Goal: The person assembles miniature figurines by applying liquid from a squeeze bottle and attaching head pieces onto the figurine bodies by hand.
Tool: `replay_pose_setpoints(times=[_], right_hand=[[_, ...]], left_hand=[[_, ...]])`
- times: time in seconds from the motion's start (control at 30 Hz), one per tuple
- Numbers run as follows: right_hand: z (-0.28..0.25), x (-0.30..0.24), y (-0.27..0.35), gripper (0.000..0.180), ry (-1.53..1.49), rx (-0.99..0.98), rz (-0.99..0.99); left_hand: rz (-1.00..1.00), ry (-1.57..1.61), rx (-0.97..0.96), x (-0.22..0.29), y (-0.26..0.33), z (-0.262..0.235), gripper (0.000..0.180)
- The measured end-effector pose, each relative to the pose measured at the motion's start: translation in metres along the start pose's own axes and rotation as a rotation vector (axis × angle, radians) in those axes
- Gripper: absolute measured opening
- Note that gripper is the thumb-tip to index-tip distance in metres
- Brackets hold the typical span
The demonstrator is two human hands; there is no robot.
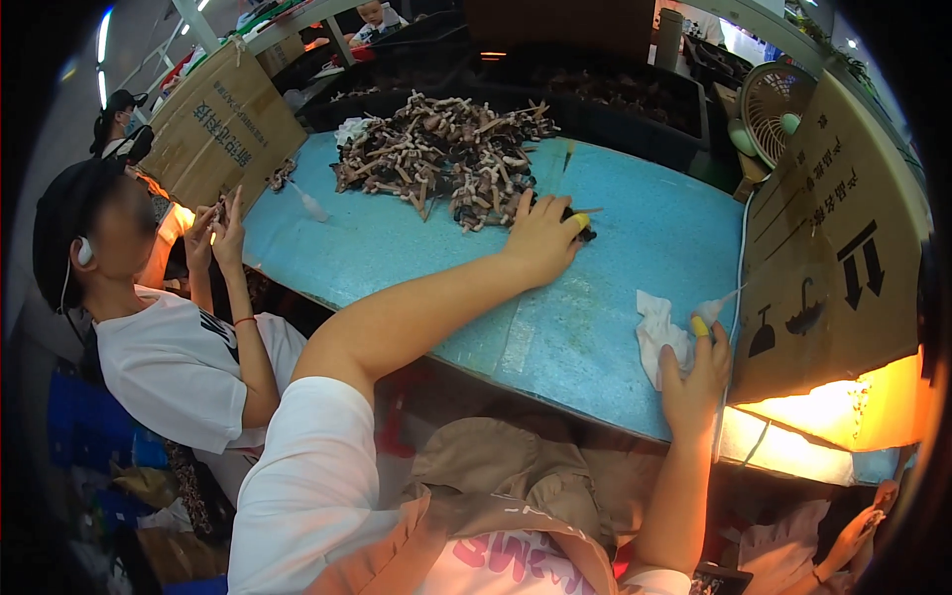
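Two bare hands work at a blue table (615,297), seen from the head camera looking down. The left hand (543,238) is stretched far out across the table. It lies flat at the near edge of a big pile (436,154) of small brown and tan pieces that look like little sticks. Its fingers are spread and bent down over a few dark pieces (580,230) at the edge of the pile, touching them. One finger has a yellow cap (580,221) on its tip. The right hand (694,372) is close to the body, at the near right part of the table. Its fingers are curled around a small white bottle (710,309) with a thin tip that points up and to the right. It too has a yellow finger cap (700,326). Just beside this hand, on its left, a crumpled white cloth (656,335) lies on the table and touches the hand. A brown box (833,268) stands on the right edge of the table, with a bright lamp glow (843,416) below it. A small fan (778,99) sits behind the box. Another brown box (228,124) stands at the far left end of the table. On the left, another person in a white shirt (169,367) sits beside the table with both hands raised near their face, holding something small that cannot be made out
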State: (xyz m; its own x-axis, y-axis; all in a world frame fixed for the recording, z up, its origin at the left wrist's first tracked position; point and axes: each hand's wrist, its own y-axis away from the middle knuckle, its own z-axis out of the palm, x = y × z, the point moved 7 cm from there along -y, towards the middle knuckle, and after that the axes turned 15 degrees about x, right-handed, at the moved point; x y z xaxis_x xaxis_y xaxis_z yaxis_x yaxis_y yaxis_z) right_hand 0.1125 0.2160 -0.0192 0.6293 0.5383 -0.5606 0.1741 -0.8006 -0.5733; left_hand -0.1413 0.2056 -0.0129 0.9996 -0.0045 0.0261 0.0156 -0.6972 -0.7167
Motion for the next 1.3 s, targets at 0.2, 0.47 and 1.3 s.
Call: replay_pose_setpoints(times=[0.2, 0.47, 1.3], right_hand=[[0.002, -0.005, 0.001, 0.049, 0.097, -0.003, -0.071], [0.0, -0.01, -0.001, 0.046, 0.11, 0.074, -0.116], [-0.046, -0.032, 0.069, 0.039, -0.797, 0.295, 0.264]], left_hand=[[-0.148, 0.23, -0.162, -0.001, 0.003, -0.017, 0.041], [-0.084, 0.133, -0.127, -0.002, -0.009, -0.024, 0.029], [0.017, 0.199, -0.129, 0.05, 0.014, -0.048, 0.058]])
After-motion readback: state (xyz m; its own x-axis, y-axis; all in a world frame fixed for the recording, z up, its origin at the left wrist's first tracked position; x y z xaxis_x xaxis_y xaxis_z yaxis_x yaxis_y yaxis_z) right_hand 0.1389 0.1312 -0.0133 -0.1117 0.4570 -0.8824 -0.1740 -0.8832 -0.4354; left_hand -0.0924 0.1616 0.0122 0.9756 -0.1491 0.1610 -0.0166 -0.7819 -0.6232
